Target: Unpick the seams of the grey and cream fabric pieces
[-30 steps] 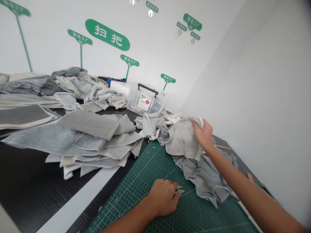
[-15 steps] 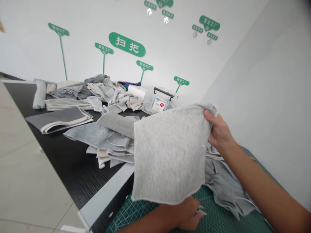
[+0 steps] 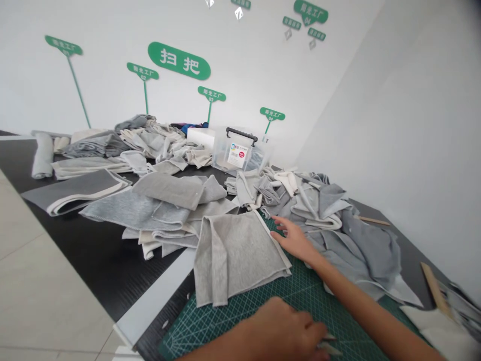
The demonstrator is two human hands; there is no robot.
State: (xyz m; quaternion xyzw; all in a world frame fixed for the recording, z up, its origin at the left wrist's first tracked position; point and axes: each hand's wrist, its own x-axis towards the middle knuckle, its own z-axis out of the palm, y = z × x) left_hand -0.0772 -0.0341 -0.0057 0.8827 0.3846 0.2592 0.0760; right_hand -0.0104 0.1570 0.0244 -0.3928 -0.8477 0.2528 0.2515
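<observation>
A worker's right hand [image 3: 295,240] reaches across a green cutting mat [image 3: 311,288], its fingers parted and loosely bent, the tips at the right edge of a gray cloth [image 3: 248,250]. Whether they touch that edge cannot be told from this angle; the hand has no grip on the cloth. The left hand [image 3: 285,331], low in the foreground, is curled shut around a pair of small snips [image 3: 329,346] — only the pointed tips show past the fingers.

The gray cloth lies on the near left part of the mat, a fold running down its left side and its lower corners reaching toward the left wrist. Just beyond its left edge, a stack of gray and cream cloths [image 3: 169,193] sits on a black table [image 3: 93,250], next to a pale strip [image 3: 158,291]. A loose heap of gray cloths [image 3: 356,245] spreads to the right, near the right forearm. Farther back stands a clear plastic box [image 3: 221,160] with a black handle — beside it, more piled cloths [image 3: 146,143], below green signs [image 3: 179,61] on a white wall [image 3: 248,65].
</observation>
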